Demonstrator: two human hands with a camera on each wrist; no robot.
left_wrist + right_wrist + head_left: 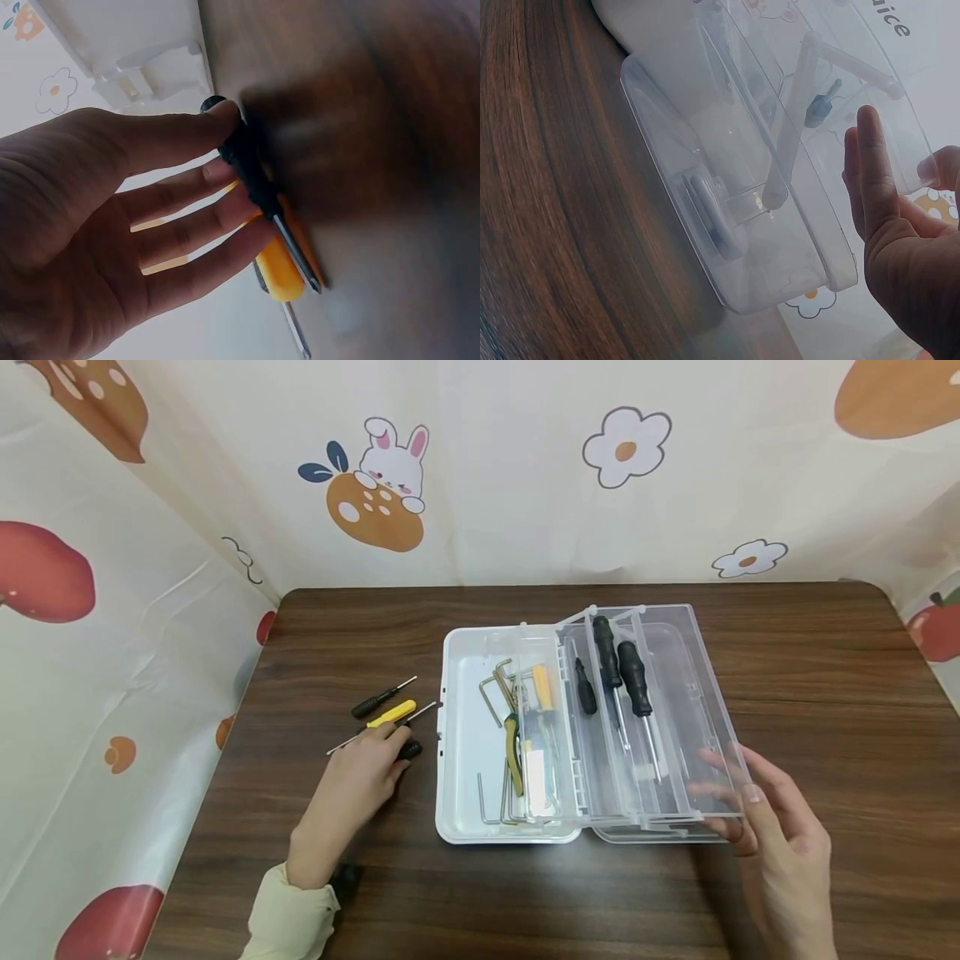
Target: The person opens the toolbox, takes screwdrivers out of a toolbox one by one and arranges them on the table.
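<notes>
My left hand (360, 772) pinches a small black screwdriver (251, 172) between thumb and fingertips, low over the table. Right beside it lie a yellow-handled screwdriver (392, 713) and another black screwdriver (377, 702). At the right, my right hand (787, 835) holds the near right corner of a clear compartment tray (678, 668), thumb at the rim and fingers showing through the plastic. Three black-handled screwdrivers, one of them at the tray's middle (634, 677), lie in it. The tray is hinged to an open case with a white base (463, 752).
Inside the white base are several hex keys (491, 703), pliers with green-and-yellow grips (513, 752) and a yellow handle (542, 687) under clear plastic. A clear lid (660, 837) spreads beneath the tray. Patterned cloth (510, 485) hangs behind the wooden table (360, 635).
</notes>
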